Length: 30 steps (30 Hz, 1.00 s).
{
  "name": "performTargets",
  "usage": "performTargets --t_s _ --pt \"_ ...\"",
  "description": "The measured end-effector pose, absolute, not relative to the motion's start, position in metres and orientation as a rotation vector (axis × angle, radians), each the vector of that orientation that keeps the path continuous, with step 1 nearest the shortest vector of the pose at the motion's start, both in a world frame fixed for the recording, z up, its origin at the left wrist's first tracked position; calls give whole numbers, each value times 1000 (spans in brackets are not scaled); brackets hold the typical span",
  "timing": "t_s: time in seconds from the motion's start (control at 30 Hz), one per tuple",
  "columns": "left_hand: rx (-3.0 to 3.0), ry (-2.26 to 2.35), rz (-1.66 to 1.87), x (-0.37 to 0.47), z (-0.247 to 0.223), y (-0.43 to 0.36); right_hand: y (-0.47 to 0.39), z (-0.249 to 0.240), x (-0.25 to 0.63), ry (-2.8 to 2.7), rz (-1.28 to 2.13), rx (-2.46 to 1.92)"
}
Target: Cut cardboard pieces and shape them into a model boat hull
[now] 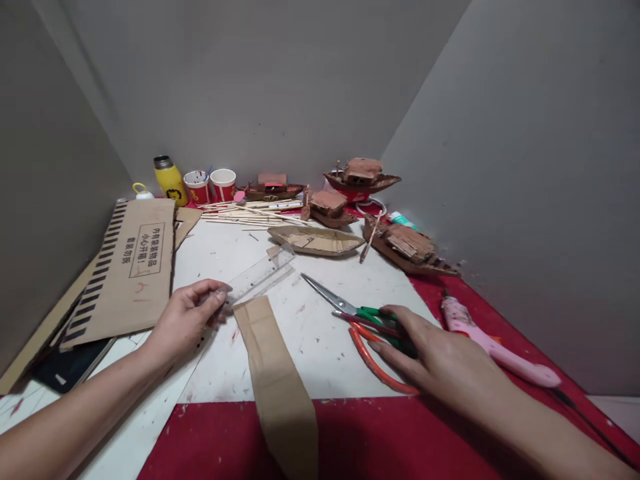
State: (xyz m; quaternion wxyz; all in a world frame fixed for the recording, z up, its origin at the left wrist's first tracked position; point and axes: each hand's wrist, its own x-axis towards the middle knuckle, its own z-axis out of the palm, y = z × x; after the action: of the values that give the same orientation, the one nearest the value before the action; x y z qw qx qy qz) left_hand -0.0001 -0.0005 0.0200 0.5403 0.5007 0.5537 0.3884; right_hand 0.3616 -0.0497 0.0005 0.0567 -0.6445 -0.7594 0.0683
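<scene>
My left hand pinches the near end of a clear ruler, which slants up to the right over the white sheet. My right hand has its fingers on scissors with green handles, the blades pointing up and left. Under these fingers lies another tool with orange handles, partly hidden. Between my hands a long strip of brown cardboard runs toward the near edge. An open cardboard boat hull rests beyond the ruler.
Brown model boats stand at the back and right. Thin wooden sticks, two paper cups and a yellow bottle are behind. Printed cardboard covers part of a dark phone at left. A pink glue gun lies right.
</scene>
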Motion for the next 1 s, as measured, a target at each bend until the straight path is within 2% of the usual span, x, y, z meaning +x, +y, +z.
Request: performTargets --t_s 0.2,0.27,0.37,0.57,0.73,0.9,1.0 --pt "1102 1235 939 -5 13 -2 -40 1 378 -2101 -57 -1992" --pt "1082 1198 951 -5 14 -2 -41 10 375 -1998 -34 -1978" --pt "1032 1134 982 -1 19 -3 -44 30 350 -1796 265 -1799" --pt "1009 1054 990 21 30 -17 -33 49 254 -1666 1302 -1372" --pt "1288 1037 866 27 32 -30 -16 39 219 -1573 1432 -1154" --pt "1828 1479 720 7 33 -28 -15 35 254 -1446 1450 -1348" --pt "2026 1574 545 5 29 -24 -28 32 270 -1473 1596 -1465"
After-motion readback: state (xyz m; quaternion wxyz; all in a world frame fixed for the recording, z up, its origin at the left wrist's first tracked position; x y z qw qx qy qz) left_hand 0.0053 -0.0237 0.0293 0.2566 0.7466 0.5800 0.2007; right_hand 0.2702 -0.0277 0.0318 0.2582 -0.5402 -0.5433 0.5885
